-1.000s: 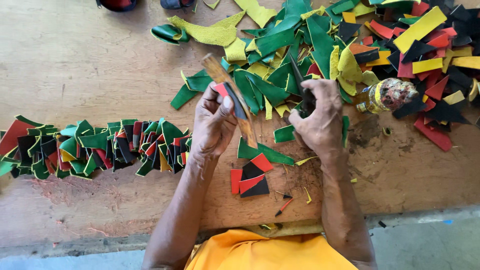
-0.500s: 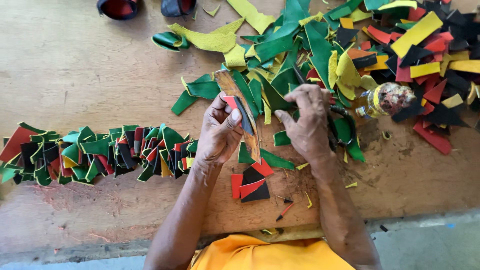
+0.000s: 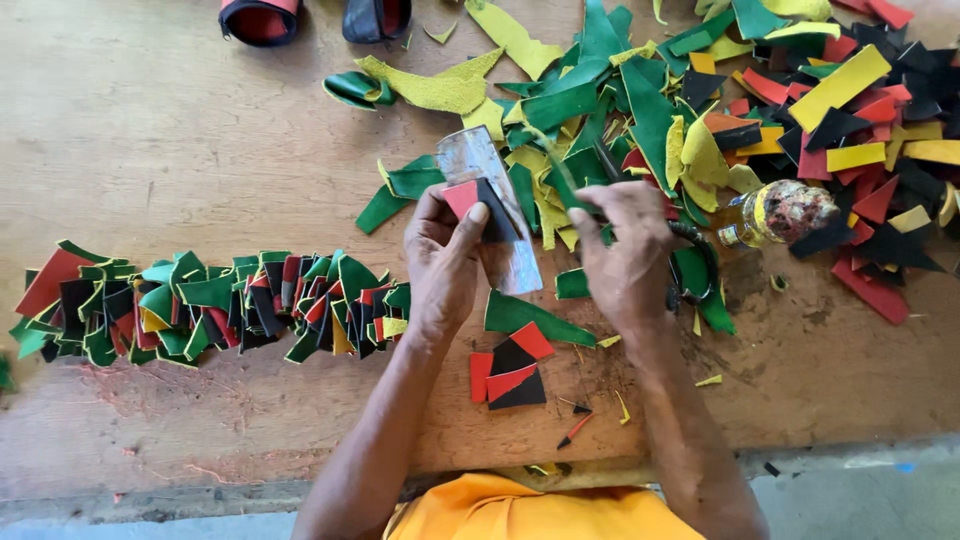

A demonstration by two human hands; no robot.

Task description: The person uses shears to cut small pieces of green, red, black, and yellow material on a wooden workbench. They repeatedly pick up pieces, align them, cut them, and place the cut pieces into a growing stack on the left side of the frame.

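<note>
The left hand (image 3: 443, 262) is closing its grip on a small stack of red and black leather pieces (image 3: 472, 200), the thumb pressing on top of them and the fingers curling behind, while the pieces are lying against a shiny flat strip (image 3: 497, 215) that is slanting up and away from the palm. The right hand (image 3: 628, 262) is curling shut around a thin dark tool (image 3: 612, 170); what kind of tool it is, I cannot tell, since only its handle end is poking out above the knuckles. Both hands are hovering just above the wooden surface (image 3: 150, 130), close together but not touching.

Just below the hands, a few cut red and black triangles (image 3: 508, 372) are lying beside a green scrap (image 3: 525, 316). To the left, a long row of folded green, black, red and yellow pieces (image 3: 210, 305) is stretching across the surface. Beyond the right hand, a loose heap of coloured offcuts (image 3: 760, 100) is spreading to the far corner, with a small bottle (image 3: 775, 212) lying on its side at its edge. An orange garment (image 3: 530, 512) is showing at the near edge
</note>
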